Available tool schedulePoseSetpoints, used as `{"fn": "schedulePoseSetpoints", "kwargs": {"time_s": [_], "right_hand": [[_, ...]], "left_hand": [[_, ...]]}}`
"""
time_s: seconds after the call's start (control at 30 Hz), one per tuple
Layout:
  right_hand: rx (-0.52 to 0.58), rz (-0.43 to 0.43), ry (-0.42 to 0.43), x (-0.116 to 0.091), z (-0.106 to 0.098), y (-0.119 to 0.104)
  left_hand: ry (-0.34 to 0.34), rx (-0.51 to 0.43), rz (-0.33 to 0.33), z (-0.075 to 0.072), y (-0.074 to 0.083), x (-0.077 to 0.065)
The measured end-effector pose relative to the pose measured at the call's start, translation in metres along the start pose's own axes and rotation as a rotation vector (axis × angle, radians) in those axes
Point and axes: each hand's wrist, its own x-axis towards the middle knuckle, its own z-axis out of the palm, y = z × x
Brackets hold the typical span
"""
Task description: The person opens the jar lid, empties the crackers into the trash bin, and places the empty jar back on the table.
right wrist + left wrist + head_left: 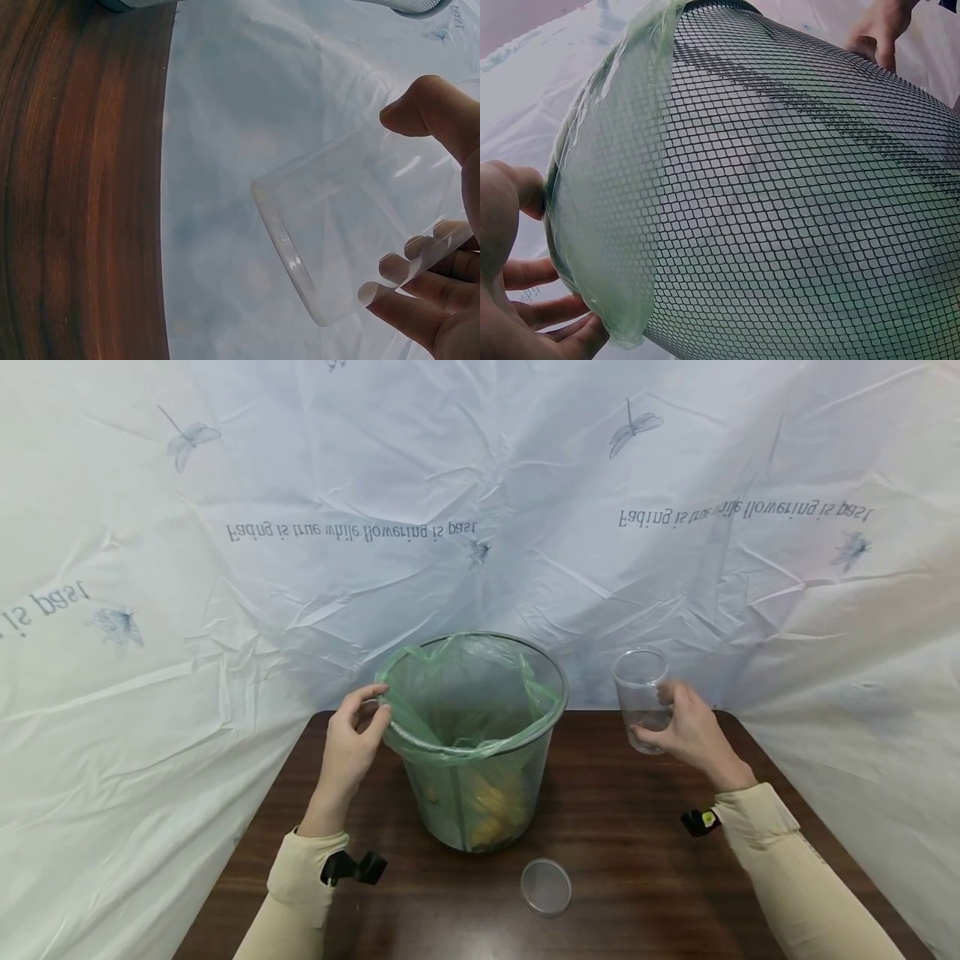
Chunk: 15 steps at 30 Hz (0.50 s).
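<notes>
In the head view, a wire-mesh trash bin (442, 810) stands on the table, lined with a green plastic bag (420, 752) folded over its rim. My left hand (352, 739) pinches the bin's left rim and bag edge between thumb and fingers. The left wrist view shows that hand (525, 277) close against the bag-covered rim (615, 225). Right of the bin, my right hand (693, 731) holds a clear plastic jar (641, 693) upright, its mouth uncovered. In the right wrist view, thumb and fingers grip the see-through jar (322, 232) around its side.
A round clear lid (546, 887) lies flat on the brown wooden table (630, 877), in front of the bin. Something yellowish (495, 810) shows through the bin's lower mesh. White printed sheeting (300, 593) hangs behind the table and on both sides.
</notes>
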Motion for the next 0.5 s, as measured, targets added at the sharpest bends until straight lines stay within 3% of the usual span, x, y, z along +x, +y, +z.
{"fn": "schedulePoseSetpoints", "kwargs": {"time_s": [0.5], "right_hand": [[0.051,-0.017,0.026,-0.0066,0.0062,0.0027]], "left_hand": [[-0.008,0.006,0.014,-0.0006,-0.0035,0.0001]]}}
